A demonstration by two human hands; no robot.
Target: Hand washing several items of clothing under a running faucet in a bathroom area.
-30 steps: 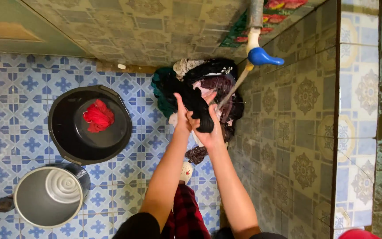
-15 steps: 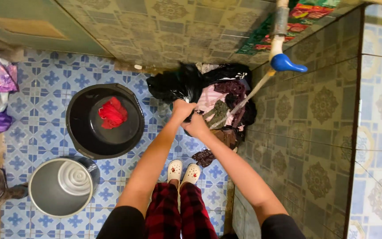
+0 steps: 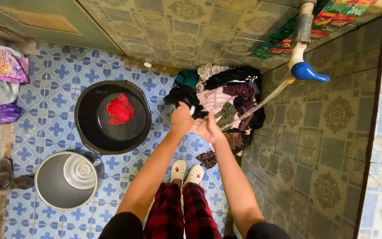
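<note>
So both hands out over the clothes pile (image 3: 226, 102), left hand (image 3: 181, 118) gripping a black garment (image 3: 190, 102), right hand (image 3: 209, 129) spread open under water from the blue tap (image 3: 308, 72), black basin (image 3: 111, 117) with a red cloth (image 3: 120, 109) just beside, metal bucket (image 3: 67, 179) near.

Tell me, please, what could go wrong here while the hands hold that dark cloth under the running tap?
Water from the blue tap streams across both hands, left hand and right hand, so the dark cloth might slip onto the clothes pile. Splashes likely wet the tiled floor around the white clogs, possibly making it slippery.
</note>
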